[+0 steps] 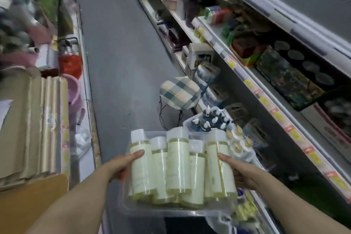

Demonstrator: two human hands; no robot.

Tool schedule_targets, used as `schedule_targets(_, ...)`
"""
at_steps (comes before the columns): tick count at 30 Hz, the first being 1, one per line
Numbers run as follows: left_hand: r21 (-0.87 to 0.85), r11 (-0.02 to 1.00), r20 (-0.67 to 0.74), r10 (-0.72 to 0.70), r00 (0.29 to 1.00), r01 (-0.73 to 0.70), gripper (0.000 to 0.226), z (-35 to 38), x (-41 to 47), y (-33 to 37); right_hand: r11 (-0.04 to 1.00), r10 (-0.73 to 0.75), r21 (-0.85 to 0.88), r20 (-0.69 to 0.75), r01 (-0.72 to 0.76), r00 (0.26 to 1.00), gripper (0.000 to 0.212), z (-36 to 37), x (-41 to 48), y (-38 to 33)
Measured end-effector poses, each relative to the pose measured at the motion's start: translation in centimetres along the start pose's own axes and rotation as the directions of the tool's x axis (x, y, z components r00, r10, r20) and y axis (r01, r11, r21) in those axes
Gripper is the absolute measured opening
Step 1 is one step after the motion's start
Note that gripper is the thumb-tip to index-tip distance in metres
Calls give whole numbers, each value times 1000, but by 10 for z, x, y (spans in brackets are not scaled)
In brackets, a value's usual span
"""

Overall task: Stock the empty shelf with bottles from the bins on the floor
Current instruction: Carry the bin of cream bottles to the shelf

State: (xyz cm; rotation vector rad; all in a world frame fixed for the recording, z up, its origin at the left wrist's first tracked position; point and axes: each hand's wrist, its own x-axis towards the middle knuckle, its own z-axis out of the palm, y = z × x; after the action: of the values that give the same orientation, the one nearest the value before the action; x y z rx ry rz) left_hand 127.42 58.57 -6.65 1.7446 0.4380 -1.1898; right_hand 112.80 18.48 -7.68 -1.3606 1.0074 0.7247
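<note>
Nearest, two bare forearms reach forward. The left hand (121,165) and the right hand (237,169) clamp a batch of bottles (177,159) from either side. Each thumb lies flat on top of an outer bottle, and the fingers curl underneath, out of sight. I cannot tell whether those fingers also catch the edge of the bin.

The bottles are smooth plastic cylinders, pale cream, each with a thin yellow-green band near the shoulder and the base and a frosted white cap. They lie tilted side by side in at least two layers. Their long axes run away from the person, bases nearest and caps pointing up the aisle.

They sit in and just above a clear, shallow plastic bin (133,209) with rounded corners.

Just beyond, to the right, a second clear bin (187,122) holds upright dark blue bottles (209,119) with white nozzle tops. Beside it stands a cluster of small pale bottles (237,138) with gold-coloured tips.

Behind these stands a round stool (180,93) with a plaid fabric cushion and thin dark wire legs.

A smooth grey floor (121,53) runs up the aisle. On the right, white metal shelves (252,81) carry yellow and red price tags and mixed goods. On the left lie stacked corrugated cardboard (28,119) and a pink plastic basin (74,91).
</note>
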Motion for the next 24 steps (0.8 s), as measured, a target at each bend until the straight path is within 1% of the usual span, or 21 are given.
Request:
schedule_targets(4,36,999,10,-19,1000,18,80,-48,61,79,1000,-6,27,30,6,1000,102,12,58,-91)
schedule_targets(8,49,999,38,-11,999,9,87,-99,116,181,996,-65,66,59,61,996,96,14,97,-192)
schedule_targets(11,117,993,26,13,1000,-16,88,-130,156,254,984,-87,157,19,83,996,91,12,122,-257)
schedule_targets(13,181,983,31,29,999,-34,95,-149,182,299,974,-97,206,-15,98,995,92,12,141,-291)
schedule_targets(17,320,944,104,44,994,-75,101,-182,255,394,951,-74,291,-117,106,990,96,13,185,-346)
schedule_targets(20,398,910,215,31,976,-117,93,-190,312,462,915,-44,383,-209,123,977,89,24,213,-369)
schedule_targets(22,433,893,281,-5,960,-122,85,-188,341,501,874,-12,470,-234,124,972,85,28,225,-381)
schedule_targets(24,481,862,307,4,952,-159,80,-183,371,535,831,19,544,-235,116,972,84,32,233,-389)
